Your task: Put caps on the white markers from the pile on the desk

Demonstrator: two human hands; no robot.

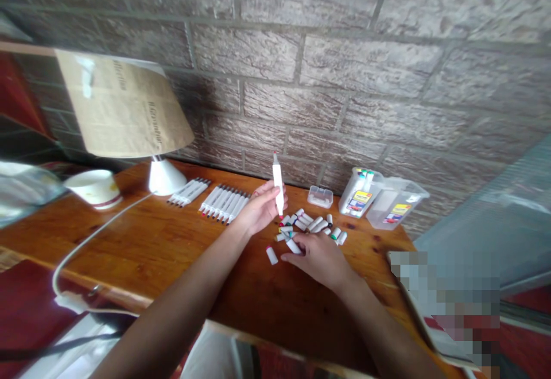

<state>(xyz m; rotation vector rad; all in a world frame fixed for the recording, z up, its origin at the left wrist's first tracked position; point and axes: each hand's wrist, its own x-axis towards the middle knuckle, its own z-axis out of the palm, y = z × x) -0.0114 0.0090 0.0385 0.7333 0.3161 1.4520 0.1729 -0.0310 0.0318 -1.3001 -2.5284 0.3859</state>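
My left hand [263,207] is closed around a white double-ended marker [279,186], held upright above the wooden table. Both of its ends are uncapped, showing a reddish tip at the top and a red one at the bottom. Below and to the right, my right hand [321,258] has its thumb and fingers closed on a white marker cap [293,245] at the near side of a cap pile. The loose caps [316,224] have ends in several colours. A single cap with a pinkish-red end [271,255] lies just left of my right fingertips.
Two rows of white markers [221,202] lie left of my left hand. A small clear box [320,196] and two clear plastic containers [360,192] stand by the brick wall. On the left are a lamp [166,177], its cord, and a paper cup [95,188].
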